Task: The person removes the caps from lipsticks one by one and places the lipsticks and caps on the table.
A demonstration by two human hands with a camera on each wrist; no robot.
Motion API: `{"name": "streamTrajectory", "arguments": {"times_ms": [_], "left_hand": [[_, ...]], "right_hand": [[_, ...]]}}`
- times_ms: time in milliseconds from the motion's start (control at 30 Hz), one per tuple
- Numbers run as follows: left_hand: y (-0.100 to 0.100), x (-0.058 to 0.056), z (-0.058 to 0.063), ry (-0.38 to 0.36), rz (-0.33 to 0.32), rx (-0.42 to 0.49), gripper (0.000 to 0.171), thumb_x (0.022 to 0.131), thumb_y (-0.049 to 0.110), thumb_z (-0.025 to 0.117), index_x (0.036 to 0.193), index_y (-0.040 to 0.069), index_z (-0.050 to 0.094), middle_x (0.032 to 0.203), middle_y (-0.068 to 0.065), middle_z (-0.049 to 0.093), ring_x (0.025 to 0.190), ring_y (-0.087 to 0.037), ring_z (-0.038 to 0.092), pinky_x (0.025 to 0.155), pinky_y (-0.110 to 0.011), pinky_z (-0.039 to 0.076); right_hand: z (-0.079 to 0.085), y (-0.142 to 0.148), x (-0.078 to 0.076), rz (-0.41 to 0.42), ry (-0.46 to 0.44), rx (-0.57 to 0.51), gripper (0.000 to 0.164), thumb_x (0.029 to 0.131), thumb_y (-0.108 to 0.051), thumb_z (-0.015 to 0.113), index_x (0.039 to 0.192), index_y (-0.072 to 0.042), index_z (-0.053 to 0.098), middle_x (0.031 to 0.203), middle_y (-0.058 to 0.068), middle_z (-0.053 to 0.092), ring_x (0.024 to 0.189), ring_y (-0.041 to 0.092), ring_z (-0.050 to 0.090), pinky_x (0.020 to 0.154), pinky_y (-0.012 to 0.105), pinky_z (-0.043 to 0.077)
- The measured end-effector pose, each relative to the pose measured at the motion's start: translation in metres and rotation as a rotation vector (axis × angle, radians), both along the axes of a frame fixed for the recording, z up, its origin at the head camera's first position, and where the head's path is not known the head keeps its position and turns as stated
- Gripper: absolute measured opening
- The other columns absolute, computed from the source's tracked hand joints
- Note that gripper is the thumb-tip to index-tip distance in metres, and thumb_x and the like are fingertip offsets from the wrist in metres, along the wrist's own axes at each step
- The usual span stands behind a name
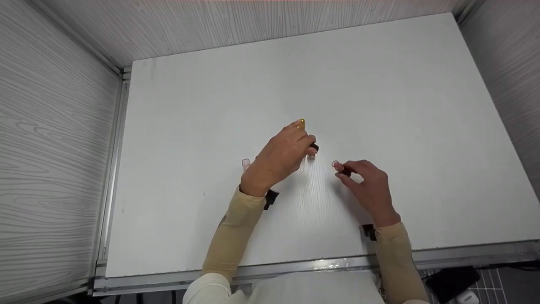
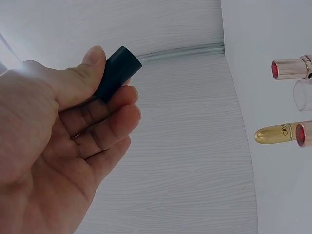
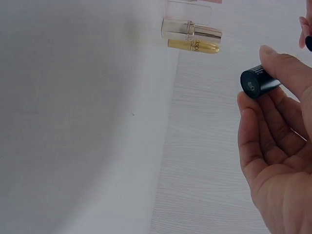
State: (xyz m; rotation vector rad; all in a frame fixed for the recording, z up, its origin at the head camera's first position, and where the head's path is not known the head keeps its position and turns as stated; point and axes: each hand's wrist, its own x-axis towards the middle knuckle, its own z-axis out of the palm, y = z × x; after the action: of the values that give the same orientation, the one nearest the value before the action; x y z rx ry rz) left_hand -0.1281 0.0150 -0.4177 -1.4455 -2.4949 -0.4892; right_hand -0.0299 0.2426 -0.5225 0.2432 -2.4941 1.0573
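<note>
My left hand (image 1: 280, 156) is over the middle of the table, its thumb and fingers pinching a short black cap (image 2: 118, 73). To its right, my right hand (image 1: 369, 185) grips a black lipstick tube (image 3: 258, 81) between thumb and fingers. The round base of that tube, with a small label, faces the right wrist camera; its other end is hidden there. A gold lipstick (image 2: 275, 134) lies on the table just beyond my left fingers. Beside it are rose-gold lipsticks (image 2: 288, 68) with red ends and a clear cap (image 2: 303, 95), mostly hidden by my left hand in the head view.
The white table (image 1: 379, 84) has a metal frame along its front edge. Grey wood-grain panels (image 1: 55, 147) stand at the left, back and right. A clear piece (image 1: 246, 162) shows left of my left wrist. Black wrist mounts (image 1: 271, 198) sit at both wrists.
</note>
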Motion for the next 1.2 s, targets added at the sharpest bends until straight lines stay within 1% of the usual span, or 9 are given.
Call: {"name": "streamTrajectory", "arguments": {"times_ms": [67,133,233,333,467,667,933,1200], "left_hand": [[0.001,0.000,0.000,0.000,0.005,-0.002,0.032,0.095,0.032,0.048,0.096,0.003,0.064,0.085,-0.005,0.062,0.100,-0.018,0.059,0.111,-0.024,0.021],[0.001,0.001,0.001,-0.001,0.019,-0.007,0.031,0.093,0.031,0.051,0.098,0.004,0.064,0.087,-0.005,0.062,0.102,-0.019,0.058,0.109,-0.026,0.027],[0.002,0.002,0.002,0.014,0.049,-0.029,0.027,0.091,0.031,0.058,0.100,0.006,0.065,0.090,-0.004,0.062,0.100,-0.019,0.058,0.102,-0.029,0.037],[0.003,0.001,0.001,0.037,0.077,-0.051,0.023,0.089,0.029,0.063,0.101,0.010,0.065,0.092,-0.002,0.062,0.096,-0.018,0.058,0.094,-0.031,0.041],[0.004,-0.001,-0.001,0.052,0.095,-0.072,0.020,0.089,0.027,0.063,0.102,0.013,0.065,0.096,0.000,0.064,0.099,-0.017,0.057,0.091,-0.032,0.042],[0.006,-0.004,-0.005,0.056,0.115,-0.115,0.019,0.089,0.027,0.062,0.103,0.014,0.066,0.100,0.001,0.065,0.104,-0.016,0.056,0.091,-0.033,0.042],[0.012,-0.009,-0.014,0.064,0.138,-0.149,0.019,0.087,0.027,0.064,0.102,0.016,0.065,0.102,0.003,0.064,0.106,-0.015,0.056,0.090,-0.033,0.043],[0.023,-0.016,-0.020,0.012,0.137,-0.231,0.018,0.090,0.028,0.060,0.105,0.018,0.064,0.104,0.004,0.063,0.105,-0.015,0.055,0.091,-0.032,0.042]], "right_hand": [[0.000,0.000,0.000,-0.014,0.004,0.001,0.025,0.074,-0.018,0.077,0.098,-0.013,0.071,0.090,-0.004,0.066,0.086,0.007,0.061,0.081,0.013,0.045],[0.000,0.000,0.000,-0.022,0.007,-0.003,0.025,0.074,-0.018,0.077,0.098,-0.013,0.071,0.091,-0.004,0.066,0.086,0.007,0.061,0.081,0.013,0.045],[-0.001,0.001,-0.001,-0.024,0.018,-0.013,0.025,0.075,-0.019,0.076,0.099,-0.013,0.070,0.092,-0.005,0.066,0.086,0.007,0.060,0.081,0.014,0.045],[-0.002,0.002,-0.001,-0.025,0.037,-0.025,0.025,0.076,-0.018,0.075,0.100,-0.014,0.070,0.092,-0.005,0.066,0.085,0.006,0.060,0.080,0.015,0.045],[-0.001,0.002,-0.001,-0.043,0.060,-0.045,0.027,0.076,-0.015,0.075,0.102,-0.016,0.070,0.091,-0.006,0.066,0.084,0.005,0.060,0.080,0.016,0.045],[0.000,0.003,0.001,-0.061,0.060,-0.058,0.029,0.077,-0.014,0.074,0.105,-0.018,0.069,0.095,-0.007,0.066,0.085,0.005,0.060,0.080,0.016,0.045],[-0.001,0.006,0.002,-0.051,0.085,-0.076,0.029,0.077,-0.012,0.074,0.105,-0.015,0.069,0.097,-0.006,0.067,0.085,0.007,0.060,0.081,0.017,0.045],[0.000,0.009,0.002,-0.052,0.076,-0.065,0.030,0.078,-0.015,0.073,0.107,-0.016,0.069,0.098,-0.006,0.067,0.085,0.006,0.060,0.082,0.018,0.045]]}}
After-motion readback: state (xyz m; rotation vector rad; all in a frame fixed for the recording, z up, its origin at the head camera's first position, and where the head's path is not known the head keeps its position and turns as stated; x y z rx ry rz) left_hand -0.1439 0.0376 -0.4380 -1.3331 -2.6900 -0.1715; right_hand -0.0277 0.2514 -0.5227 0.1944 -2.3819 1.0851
